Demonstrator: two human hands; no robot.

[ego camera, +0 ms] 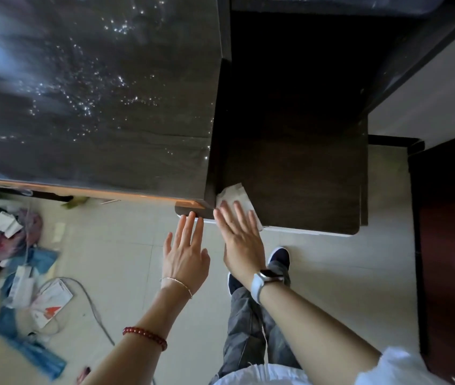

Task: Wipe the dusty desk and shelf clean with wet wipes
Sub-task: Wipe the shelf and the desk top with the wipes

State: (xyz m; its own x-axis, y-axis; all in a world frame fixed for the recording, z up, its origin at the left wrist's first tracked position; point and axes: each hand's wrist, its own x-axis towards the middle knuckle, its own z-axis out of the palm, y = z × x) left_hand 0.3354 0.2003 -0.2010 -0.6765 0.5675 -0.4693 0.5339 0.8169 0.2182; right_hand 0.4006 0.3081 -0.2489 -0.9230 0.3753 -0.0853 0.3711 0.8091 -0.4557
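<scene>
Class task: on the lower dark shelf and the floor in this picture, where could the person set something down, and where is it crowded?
Free: the shelf beyond the wet wipe under the right hand, out to its right edge; also the tiles between shoe and door. Crowded: the litter on the left floor.

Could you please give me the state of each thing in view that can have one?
Wet wipe: spread flat on the shelf, pressed under the right hand.
Right hand: open, fingers straight.
Left hand: open, fingertips at the desk corner.
Desk: wet, streaked.
Shelf: dark, matte.
</scene>
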